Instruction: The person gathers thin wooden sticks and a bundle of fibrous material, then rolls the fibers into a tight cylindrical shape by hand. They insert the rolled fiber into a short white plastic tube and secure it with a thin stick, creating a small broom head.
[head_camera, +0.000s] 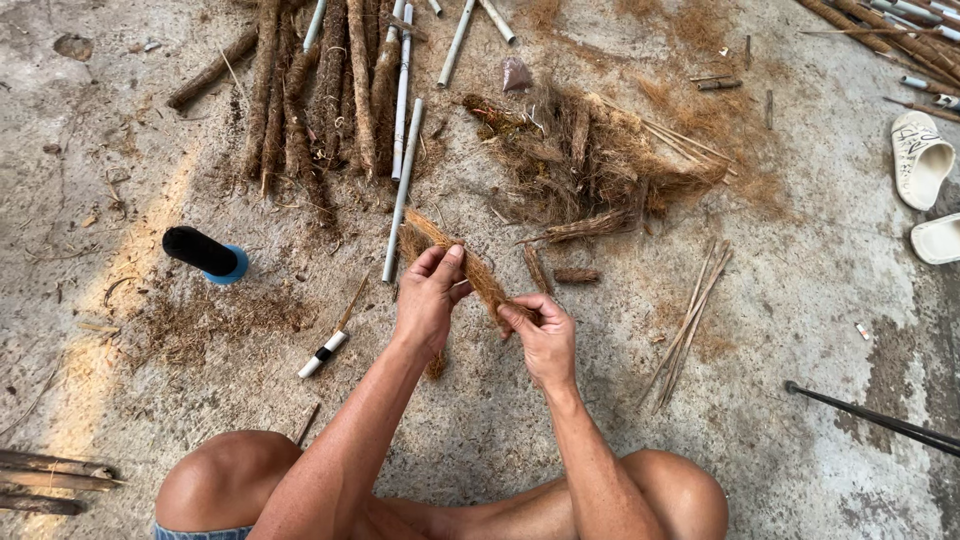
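While I watch from the head view, the black spool (204, 253) lies well left of the fibre strip (470, 262) on the concrete floor (800, 400). My left hand (430, 300) has its grip pinched shut on the strip's upper part; my right hand (543, 335) pinches its lower end. I judge the loose fibres could fray or tear if both grips pull apart too hard, shedding onto the husk pile (590, 160) beyond the strip.

Light: soft, even daylight, fairly bright
Sun patch: pale warm streak on the floor (130, 290) at left
Shadows: faint
Focus: sharp throughout
Edges: wide-angle bending at corners
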